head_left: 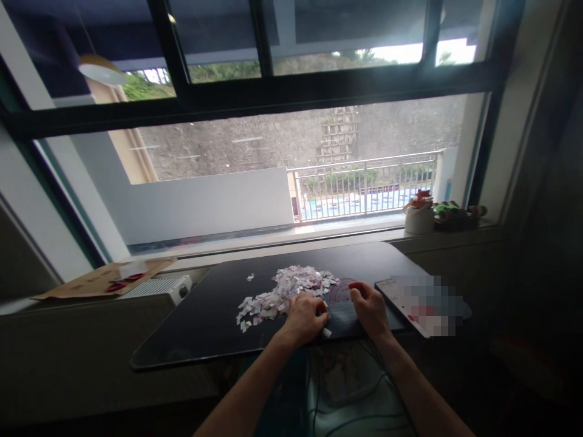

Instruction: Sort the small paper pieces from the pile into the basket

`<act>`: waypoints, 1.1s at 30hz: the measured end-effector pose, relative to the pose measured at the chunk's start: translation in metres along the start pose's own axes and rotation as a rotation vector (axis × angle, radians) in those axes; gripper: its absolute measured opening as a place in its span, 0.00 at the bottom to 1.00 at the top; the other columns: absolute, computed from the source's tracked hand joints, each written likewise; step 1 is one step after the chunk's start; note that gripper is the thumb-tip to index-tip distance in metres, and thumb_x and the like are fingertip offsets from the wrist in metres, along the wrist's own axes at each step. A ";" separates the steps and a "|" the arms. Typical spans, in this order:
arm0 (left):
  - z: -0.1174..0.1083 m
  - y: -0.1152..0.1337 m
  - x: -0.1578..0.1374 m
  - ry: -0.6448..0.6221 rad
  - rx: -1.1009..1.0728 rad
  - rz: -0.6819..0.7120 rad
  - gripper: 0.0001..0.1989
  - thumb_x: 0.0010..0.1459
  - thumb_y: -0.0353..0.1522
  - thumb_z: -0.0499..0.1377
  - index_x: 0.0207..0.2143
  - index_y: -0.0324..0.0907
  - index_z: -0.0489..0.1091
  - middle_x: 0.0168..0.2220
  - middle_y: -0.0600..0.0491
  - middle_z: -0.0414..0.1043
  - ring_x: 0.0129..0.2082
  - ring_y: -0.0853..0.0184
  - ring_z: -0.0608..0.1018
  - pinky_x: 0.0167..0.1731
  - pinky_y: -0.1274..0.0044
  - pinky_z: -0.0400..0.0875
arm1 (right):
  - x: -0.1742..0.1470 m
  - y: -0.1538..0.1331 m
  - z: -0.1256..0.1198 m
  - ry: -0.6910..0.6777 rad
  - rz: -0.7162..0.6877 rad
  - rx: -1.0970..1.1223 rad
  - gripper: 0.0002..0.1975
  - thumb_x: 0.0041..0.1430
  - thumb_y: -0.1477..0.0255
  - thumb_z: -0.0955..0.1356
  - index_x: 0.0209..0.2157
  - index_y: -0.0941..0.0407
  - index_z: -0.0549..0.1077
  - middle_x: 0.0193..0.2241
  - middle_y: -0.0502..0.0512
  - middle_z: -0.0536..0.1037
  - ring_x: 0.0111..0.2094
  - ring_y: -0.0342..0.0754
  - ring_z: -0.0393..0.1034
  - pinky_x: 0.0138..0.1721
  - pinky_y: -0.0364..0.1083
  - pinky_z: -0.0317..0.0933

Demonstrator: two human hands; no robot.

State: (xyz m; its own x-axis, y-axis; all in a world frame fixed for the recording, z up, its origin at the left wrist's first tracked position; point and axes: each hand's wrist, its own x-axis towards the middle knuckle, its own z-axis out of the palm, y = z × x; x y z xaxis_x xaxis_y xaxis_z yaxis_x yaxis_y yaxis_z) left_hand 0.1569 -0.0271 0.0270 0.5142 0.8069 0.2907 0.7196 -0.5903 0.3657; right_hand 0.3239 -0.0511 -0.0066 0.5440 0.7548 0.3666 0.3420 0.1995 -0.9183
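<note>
Both hands rest curled on the dark mat (191, 315), fingers drawn together. Left hand (304, 317) sits at the 5 o'clock edge of the paper scrap pile (291, 288); a small white piece (327, 332) shows under its fingers, apparently pinched, though the contact itself is hidden. Right hand (371, 309) lies just beside it at 3 o'clock, fingertips closed over something red (356, 285); what it is I cannot tell. A pinkish protractor (342, 291) lies flat between the hands and the pile, partly covered by both.

Pile occupies mat centre, stray scraps trailing toward 8 o'clock. A blurred card (423, 303) rests at the mat's 3 o'clock edge. White pot (419, 218) on the windowsill at 1 o'clock; cardboard sheet (104, 278) at 10 o'clock.

Judgement: step in hand looks like cutting or tearing paper into small pieces to add to the pile. Next move calls for a steady two-handed pinch, with the freed scrap released onto the pile's near edge.
</note>
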 end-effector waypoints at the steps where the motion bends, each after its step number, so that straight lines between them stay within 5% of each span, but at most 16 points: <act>1: -0.001 0.000 0.000 0.006 -0.027 0.003 0.06 0.48 0.33 0.57 0.25 0.42 0.73 0.31 0.52 0.71 0.40 0.62 0.70 0.45 0.68 0.58 | 0.000 0.000 0.000 -0.002 -0.001 -0.001 0.11 0.46 0.68 0.62 0.28 0.57 0.73 0.23 0.53 0.76 0.25 0.48 0.68 0.29 0.44 0.60; 14: -0.032 -0.017 -0.029 0.070 -0.041 0.230 0.08 0.50 0.31 0.57 0.32 0.47 0.75 0.35 0.51 0.71 0.41 0.63 0.70 0.50 0.66 0.56 | -0.004 -0.007 -0.004 -0.134 -0.040 0.042 0.09 0.46 0.69 0.63 0.27 0.57 0.73 0.20 0.50 0.74 0.23 0.45 0.66 0.26 0.42 0.58; 24: -0.062 -0.140 -0.042 0.687 0.148 -0.173 0.12 0.52 0.33 0.50 0.32 0.42 0.72 0.34 0.50 0.74 0.41 0.62 0.71 0.46 0.69 0.63 | -0.007 -0.011 -0.007 -0.369 -0.063 0.112 0.08 0.45 0.73 0.63 0.25 0.58 0.73 0.17 0.47 0.68 0.20 0.42 0.60 0.22 0.40 0.53; 28: -0.065 -0.168 -0.053 0.586 0.274 -0.437 0.14 0.50 0.34 0.51 0.38 0.41 0.71 0.32 0.50 0.74 0.40 0.57 0.71 0.41 0.68 0.65 | -0.008 -0.010 -0.008 -0.420 -0.039 0.135 0.08 0.45 0.73 0.63 0.26 0.58 0.73 0.16 0.45 0.67 0.19 0.40 0.58 0.21 0.39 0.51; 33: -0.060 -0.160 -0.053 0.486 0.328 -0.434 0.17 0.51 0.34 0.52 0.43 0.41 0.68 0.34 0.50 0.73 0.41 0.58 0.71 0.41 0.69 0.65 | -0.009 -0.010 -0.011 -0.473 -0.010 0.142 0.08 0.45 0.73 0.63 0.26 0.59 0.72 0.15 0.45 0.65 0.18 0.39 0.56 0.19 0.39 0.50</act>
State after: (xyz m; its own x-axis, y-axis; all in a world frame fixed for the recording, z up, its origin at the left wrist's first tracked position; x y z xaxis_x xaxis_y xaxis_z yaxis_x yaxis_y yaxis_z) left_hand -0.0131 0.0231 0.0062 -0.0597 0.8216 0.5670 0.9537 -0.1207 0.2753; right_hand 0.3235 -0.0668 0.0008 0.1224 0.9469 0.2975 0.2194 0.2665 -0.9385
